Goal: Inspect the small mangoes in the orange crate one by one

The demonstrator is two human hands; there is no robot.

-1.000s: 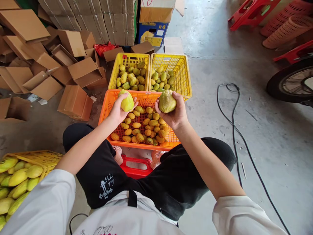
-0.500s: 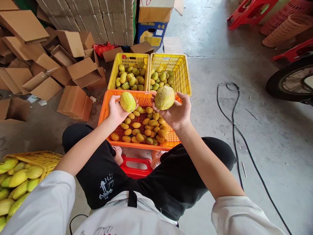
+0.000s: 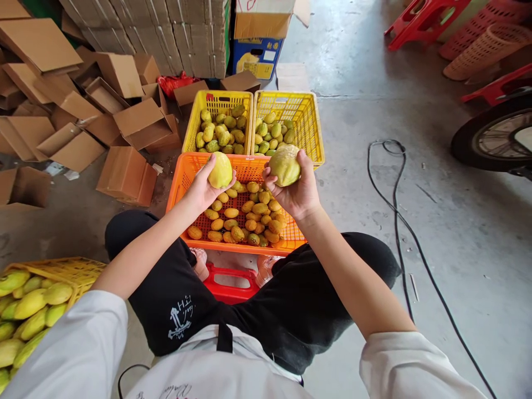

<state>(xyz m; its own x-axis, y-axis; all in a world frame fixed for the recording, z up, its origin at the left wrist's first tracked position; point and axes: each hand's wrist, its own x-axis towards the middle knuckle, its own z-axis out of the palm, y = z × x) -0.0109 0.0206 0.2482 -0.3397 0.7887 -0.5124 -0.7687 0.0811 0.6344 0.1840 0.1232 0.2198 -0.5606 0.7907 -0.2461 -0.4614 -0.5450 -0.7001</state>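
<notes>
My left hand [image 3: 203,190] is closed around a small, smooth yellow-green melon [image 3: 221,170], thumb along its left side. A larger melon [image 3: 285,165], greener with pale webbed patches, sits in my right hand [image 3: 302,191], its fingers and thumb wrapped round it. Both are held above an orange crate [image 3: 245,249] between my knees. In that crate lie several small orange-yellow melons [image 3: 260,209], loosely spread. Behind it stand a left yellow crate [image 3: 191,126] and a right yellow crate [image 3: 310,119], each with greenish-yellow melons inside.
At lower left, a yellow crate [image 3: 85,270] holds bigger yellow-green melons [image 3: 31,303]. Open cardboard boxes [image 3: 139,122] pile up at far left. A black cable [image 3: 397,213] lies on the floor at right, near a wheel [image 3: 494,136]. A red stool [image 3: 230,285] shows below me.
Both melons have been turned in my hands. The fingers and thumb of my right hand have closed further round its melon, and my left thumb has come up beside its own.
</notes>
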